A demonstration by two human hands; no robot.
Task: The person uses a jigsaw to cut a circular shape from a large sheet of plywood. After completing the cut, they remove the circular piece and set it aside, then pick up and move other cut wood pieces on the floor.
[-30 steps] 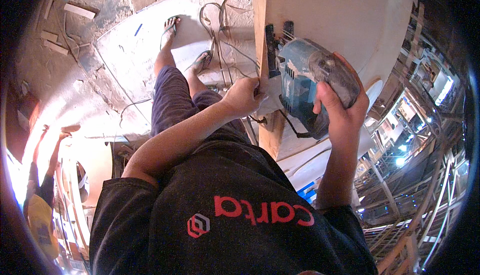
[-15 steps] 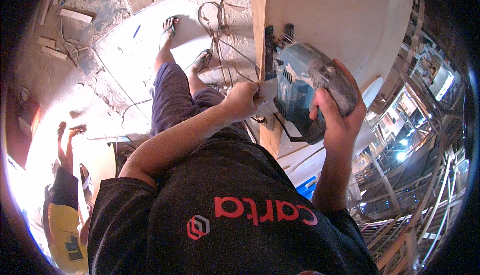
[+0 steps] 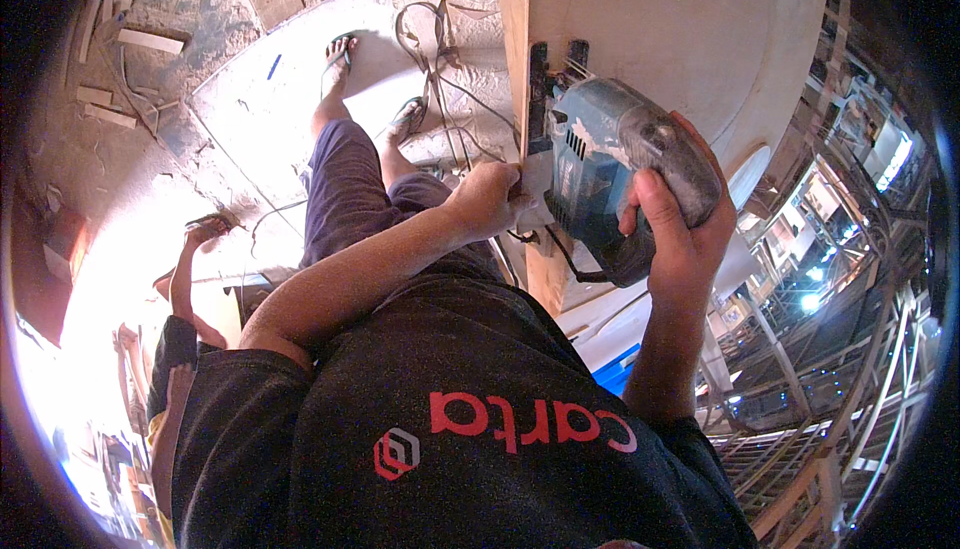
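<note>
My right hand is closed around the grey handle of a dusty teal jigsaw, thumb on its near side. The jigsaw sits on a large pale wooden board, near the board's left edge. My left hand is closed at that edge, just left of the tool, beside a pale flat piece. Its fingertips are partly hidden, so I cannot make out what they grip. A black cord loops from the jigsaw's near end. The blade is hidden from view.
Dark cables hang and lie beyond my left hand. Wood offcuts and sawdust cover the floor at the far left. Another person's leg is close on my left. Poles and framing fill the right side.
The other person on the left has stepped farther ahead and closer to me. My hands and the jigsaw stay almost in place, the tool shifting only slightly.
</note>
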